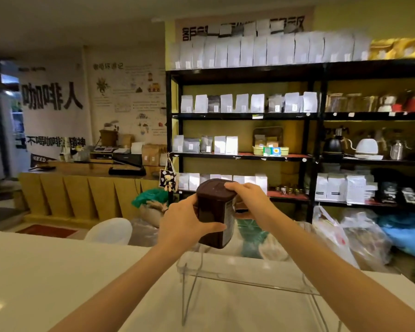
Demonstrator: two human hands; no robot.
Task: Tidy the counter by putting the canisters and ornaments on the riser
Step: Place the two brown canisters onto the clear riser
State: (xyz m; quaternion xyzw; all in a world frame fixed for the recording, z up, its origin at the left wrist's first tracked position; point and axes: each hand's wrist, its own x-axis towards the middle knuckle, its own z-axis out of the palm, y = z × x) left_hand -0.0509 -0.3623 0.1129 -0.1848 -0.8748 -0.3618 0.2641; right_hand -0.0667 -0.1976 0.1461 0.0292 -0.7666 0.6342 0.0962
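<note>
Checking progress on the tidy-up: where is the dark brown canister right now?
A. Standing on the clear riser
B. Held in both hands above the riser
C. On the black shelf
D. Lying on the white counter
B: the left hand and right hand grip the dark brown canister above the clear riser.

Coffee shop / retail space. Black shelving unit [312, 116] stocked w/ rows of white coffee bags [249, 103], plus kettles [367, 147] & brewing gear on the right bays. Coffee-themed wall posters [127, 92] w/ big Chinese lettering; wood service counter [82, 188] w/ till-type equipment at back left.
</note>
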